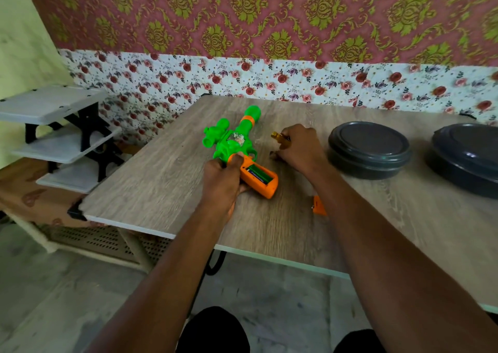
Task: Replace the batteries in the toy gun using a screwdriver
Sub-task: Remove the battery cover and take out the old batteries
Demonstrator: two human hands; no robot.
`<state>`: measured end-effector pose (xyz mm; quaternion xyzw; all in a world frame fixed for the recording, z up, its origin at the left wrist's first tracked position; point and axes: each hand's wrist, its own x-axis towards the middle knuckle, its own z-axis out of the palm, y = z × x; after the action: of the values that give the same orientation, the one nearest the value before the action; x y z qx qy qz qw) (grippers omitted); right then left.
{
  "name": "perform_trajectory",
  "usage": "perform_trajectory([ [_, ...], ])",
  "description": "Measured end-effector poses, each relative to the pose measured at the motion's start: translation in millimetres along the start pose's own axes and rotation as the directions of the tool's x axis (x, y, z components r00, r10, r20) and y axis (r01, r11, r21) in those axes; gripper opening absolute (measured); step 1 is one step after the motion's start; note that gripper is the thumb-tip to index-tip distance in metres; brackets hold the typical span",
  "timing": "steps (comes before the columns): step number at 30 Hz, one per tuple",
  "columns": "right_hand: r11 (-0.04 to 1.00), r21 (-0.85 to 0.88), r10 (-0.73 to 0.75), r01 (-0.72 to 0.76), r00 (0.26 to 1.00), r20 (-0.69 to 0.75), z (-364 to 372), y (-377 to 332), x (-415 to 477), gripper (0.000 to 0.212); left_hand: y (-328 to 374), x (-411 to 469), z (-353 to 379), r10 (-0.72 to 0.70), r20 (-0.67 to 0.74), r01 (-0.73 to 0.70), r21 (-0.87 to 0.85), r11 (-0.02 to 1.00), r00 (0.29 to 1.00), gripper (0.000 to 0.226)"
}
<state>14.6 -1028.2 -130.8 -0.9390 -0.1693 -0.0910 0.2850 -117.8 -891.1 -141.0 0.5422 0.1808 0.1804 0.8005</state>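
Green-and-orange plastic toy gun [237,145]: lying on the wood-grain table [167,185], muzzle toward the wall, orange grip toward the person.

Battery compartment [260,177]: in the grip, uncovered; green-wrapped batteries [258,174] seated inside. Whether these are old or new cells cannot be told.

Compartment cover [318,205]: small orange piece, lying apart from the gun, to its right and nearer the table's front edge, partly behind the right forearm.

Left hand [222,176]: closed around the grip just above the compartment, steadying the gun.

Right hand [297,148]: just right of the gun, closed on the amber-handled screwdriver [280,137]; only the handle end shows.

Two dark lidded containers [369,149]: well to the right of the gun, contents hidden.

Status, as judged: cover unscrewed and removed; refitting the cover and driving the screw remain, and possibly the battery swap.
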Motion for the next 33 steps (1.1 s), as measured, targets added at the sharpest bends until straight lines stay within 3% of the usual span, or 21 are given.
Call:
perform_trajectory([
  [4,0.987,0.042,-0.148,0.153,0.984,-0.101,-17,-11,-20,0.008,0,-1,-1,-0.002,0.011,0.002,-0.006,1.000,1.000,0.011],
  [7,0.959,0.094,-0.243,0.266,0.949,-0.200,-31,-23,-40,0.017,1,-3,0,-0.004,0.019,0.004,-0.006,1.000,1.000,0.008],
  [11,0.894,0.301,-0.235,0.332,0.919,-0.317,-42,-35,-69,0.020,2,-5,1,0.006,0.011,-0.006,0.020,1.000,1.000,0.007],
  [16,0.702,0.619,-0.149,0.353,0.922,-0.357,-51,-43,-94,0.020,1,-4,1,0.019,0.007,-0.019,0.047,0.999,1.000,0.010],
  [25,0.688,0.670,-0.103,0.278,0.952,-0.289,-35,-42,-98,0.030,-1,-2,-1,0.025,-0.008,-0.024,0.067,0.997,1.000,0.009],
  [30,0.758,0.526,-0.207,0.386,0.907,-0.367,-42,-44,-101,0.054,-2,-2,-1,0.027,-0.009,-0.026,0.067,0.997,1.000,0.009],
  [33,0.784,0.452,-0.234,0.426,0.877,-0.420,-43,-45,-104,0.048,0,-3,-1,0.038,-0.005,-0.038,0.069,0.997,0.999,0.012],
])
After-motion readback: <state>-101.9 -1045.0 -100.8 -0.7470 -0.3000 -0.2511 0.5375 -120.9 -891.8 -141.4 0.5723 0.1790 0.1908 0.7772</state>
